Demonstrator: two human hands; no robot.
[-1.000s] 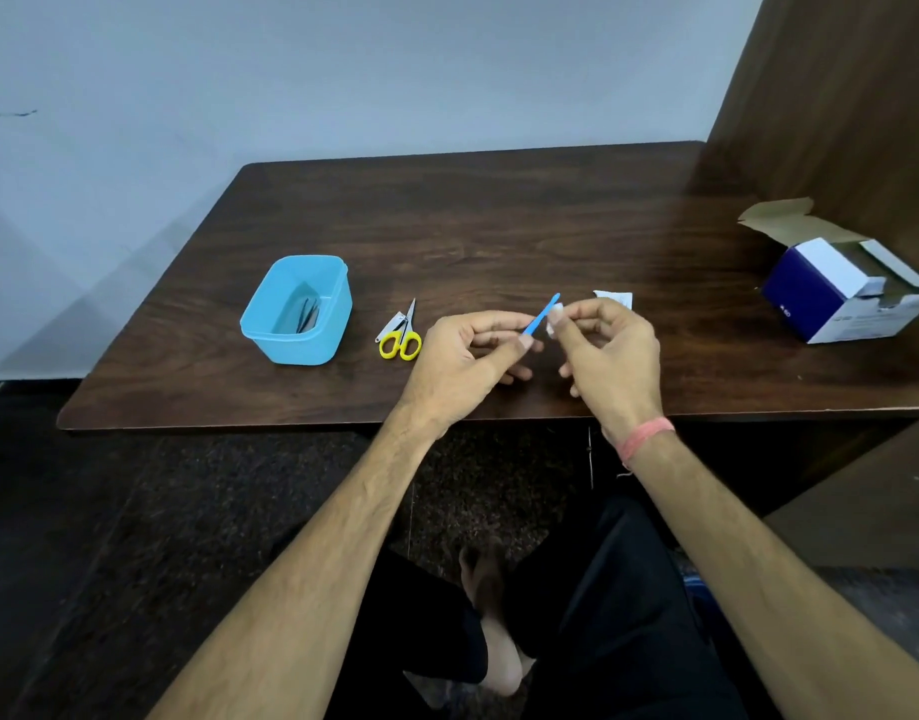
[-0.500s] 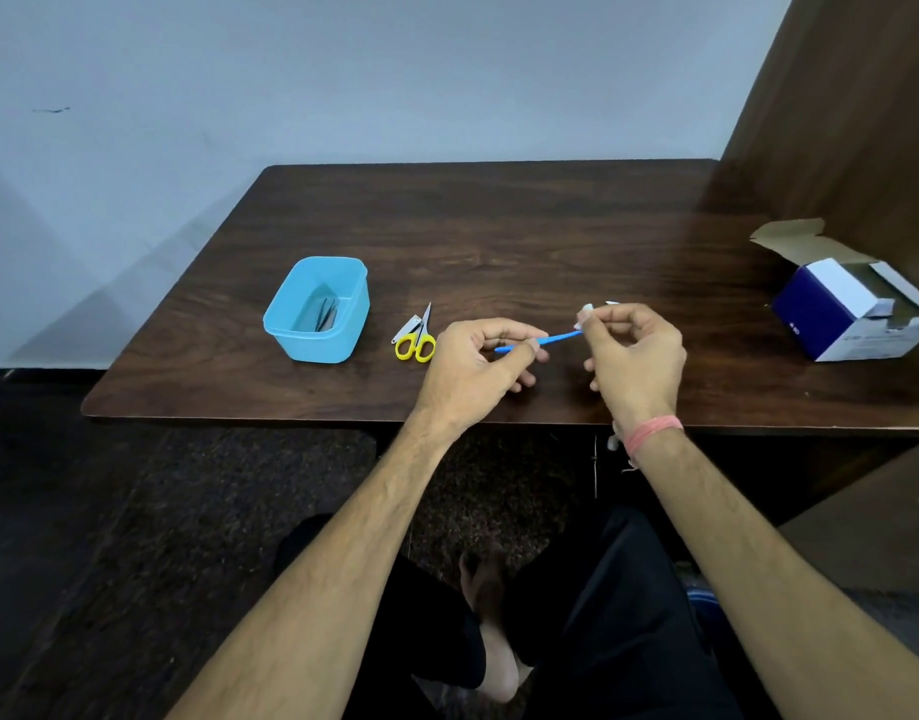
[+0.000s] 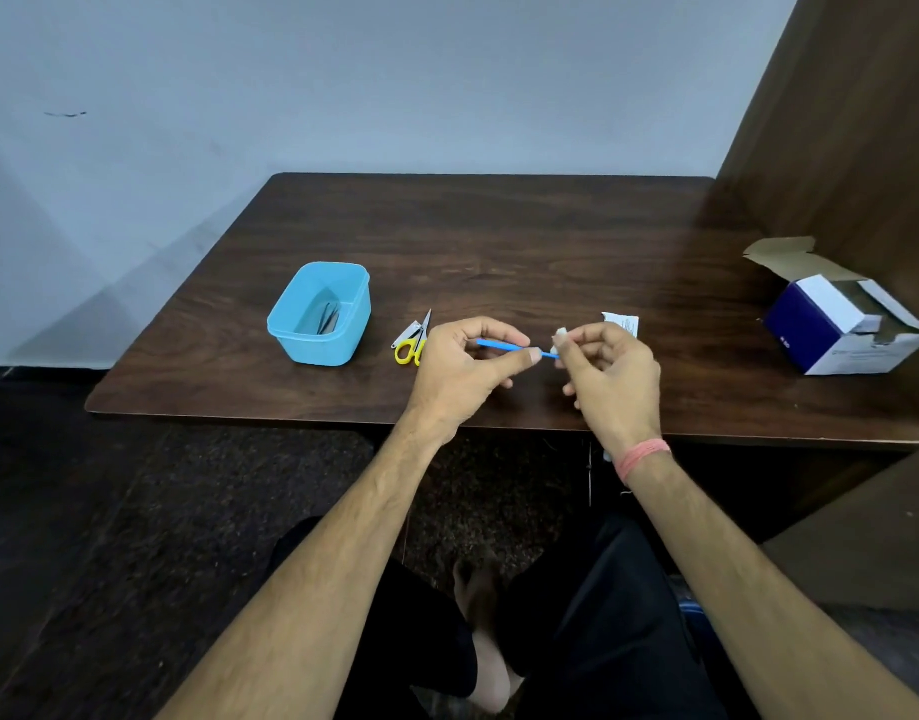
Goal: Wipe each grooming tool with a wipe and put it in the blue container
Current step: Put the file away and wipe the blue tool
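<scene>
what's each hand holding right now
Left hand: pinches the blue stick.
Right hand: pinches the wipe at the stick's tip.

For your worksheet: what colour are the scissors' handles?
Yellow handles on the scissors, head view.

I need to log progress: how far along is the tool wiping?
Done: dark tools already lie in the container. In hand: the left hand holds a blue stick while the right hand pinches a wipe at its tip. Left: scissors and a clipper on the table.
</scene>
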